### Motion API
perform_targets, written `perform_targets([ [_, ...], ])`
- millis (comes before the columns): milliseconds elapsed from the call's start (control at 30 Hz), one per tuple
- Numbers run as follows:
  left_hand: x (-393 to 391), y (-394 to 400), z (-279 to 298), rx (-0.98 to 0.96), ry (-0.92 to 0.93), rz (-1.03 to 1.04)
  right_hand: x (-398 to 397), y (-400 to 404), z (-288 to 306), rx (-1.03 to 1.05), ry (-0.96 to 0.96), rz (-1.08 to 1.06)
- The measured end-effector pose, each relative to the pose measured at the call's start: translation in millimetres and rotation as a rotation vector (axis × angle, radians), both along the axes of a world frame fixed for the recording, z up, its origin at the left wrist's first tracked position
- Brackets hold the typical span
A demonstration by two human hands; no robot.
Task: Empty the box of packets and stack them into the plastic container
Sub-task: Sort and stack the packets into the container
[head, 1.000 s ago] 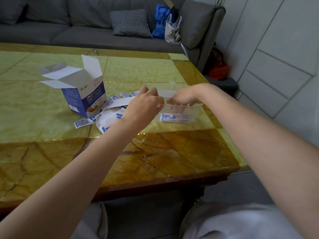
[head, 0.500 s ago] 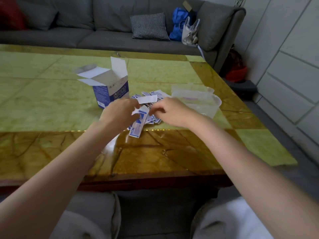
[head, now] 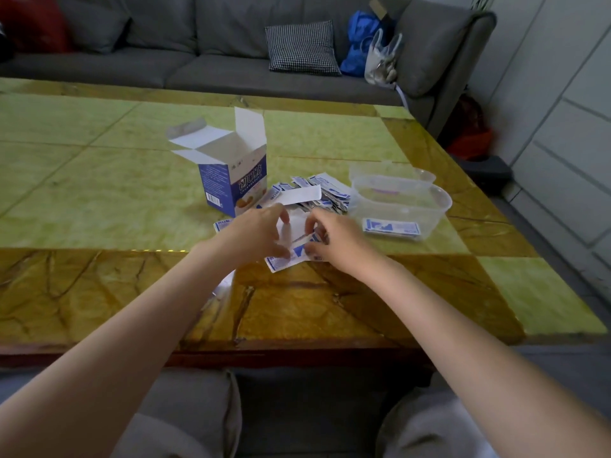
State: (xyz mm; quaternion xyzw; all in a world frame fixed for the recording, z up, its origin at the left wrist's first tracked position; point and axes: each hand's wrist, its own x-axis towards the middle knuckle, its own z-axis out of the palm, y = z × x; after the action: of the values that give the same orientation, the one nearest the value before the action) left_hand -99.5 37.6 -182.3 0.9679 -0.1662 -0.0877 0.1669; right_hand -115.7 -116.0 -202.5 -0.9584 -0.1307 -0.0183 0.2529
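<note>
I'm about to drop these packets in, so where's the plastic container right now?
In the head view, the plastic container sits on the table, right of the loose packets and beyond the right hand.

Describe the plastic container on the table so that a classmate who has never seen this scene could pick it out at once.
Start at the green and amber table. Right of the open blue-and-white box and the loose packets stands the plastic container. It alone is clear, with packets lying flat inside.

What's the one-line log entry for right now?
step: gathering packets | left hand: pinching packets | right hand: pinching same packets | container: some packets inside | box: open, upright
</note>
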Motion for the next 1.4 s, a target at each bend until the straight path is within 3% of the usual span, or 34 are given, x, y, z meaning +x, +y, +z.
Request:
perform_targets([
  [100, 0, -5, 0, -0.049, 0.019, -0.039, 0, -4, 4, 0.187, 0.034, -0.079],
  [267, 4, 2, 7, -0.139, 0.043, -0.070, -3, -15, 19, 0.283, -0.080, -0.119],
  [433, 5, 15, 15, -0.332, 0.095, -0.019, -12, -19, 37, 0.833, -0.060, -0.083],
  [533, 3, 17, 14, -0.308, 0.121, 0.029, -14, -26, 46, 0.946, -0.066, -0.076],
  [600, 2, 17, 14, -0.303, 0.101, 0.050, -16, -29, 50, 0.810, -0.096, -0.030],
  [800, -4, 2, 18, -0.316, -0.100, -0.056, -14, -21, 29, 0.060, -0.144, 0.140],
  [933, -6, -6, 17, -0.317, -0.184, -0.099, -15, -18, 23, -0.051, -0.092, 0.159],
  [1100, -7, -1, -1, 0.100, -0.088, -0.110, -18, -25, 15, -0.314, -0.153, 0.113],
  [1267, -4, -3, -2, 0.035, -0.014, -0.043, -21, -27, -1, -0.351, -0.135, 0.194],
  [1400, -5, -1, 0, 0.025, -0.130, -0.034, -22, -34, -1, -0.261, -0.096, 0.160],
])
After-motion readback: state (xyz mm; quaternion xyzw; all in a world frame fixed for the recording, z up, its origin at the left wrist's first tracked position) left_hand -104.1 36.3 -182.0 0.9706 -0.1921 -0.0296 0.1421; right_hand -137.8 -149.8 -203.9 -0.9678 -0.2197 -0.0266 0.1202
